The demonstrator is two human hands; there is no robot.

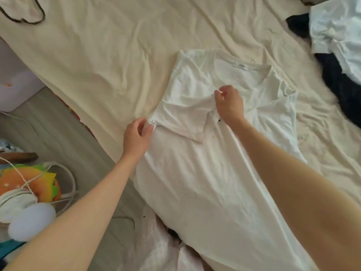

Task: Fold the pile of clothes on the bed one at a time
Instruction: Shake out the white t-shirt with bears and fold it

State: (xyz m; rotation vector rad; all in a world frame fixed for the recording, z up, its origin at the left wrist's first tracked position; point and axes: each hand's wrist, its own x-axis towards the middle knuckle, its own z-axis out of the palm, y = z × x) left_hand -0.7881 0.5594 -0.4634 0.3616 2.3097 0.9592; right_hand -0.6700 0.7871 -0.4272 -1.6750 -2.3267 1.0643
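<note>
Left hand (136, 136) and right hand (228, 103) each pinch a sleeve fold of a white shirt (205, 173).
The shirt lies flat on a cream-sheeted bed (107, 55); clothes (336, 36) heap at right, grey floor (48, 124) at left.

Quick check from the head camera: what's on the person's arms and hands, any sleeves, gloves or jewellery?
Nothing worn is visible. Both forearms are bare up to the frame edge, with no sleeves in view. The left hand and right hand have no gloves, and no rings, watch or bracelet show.
</note>
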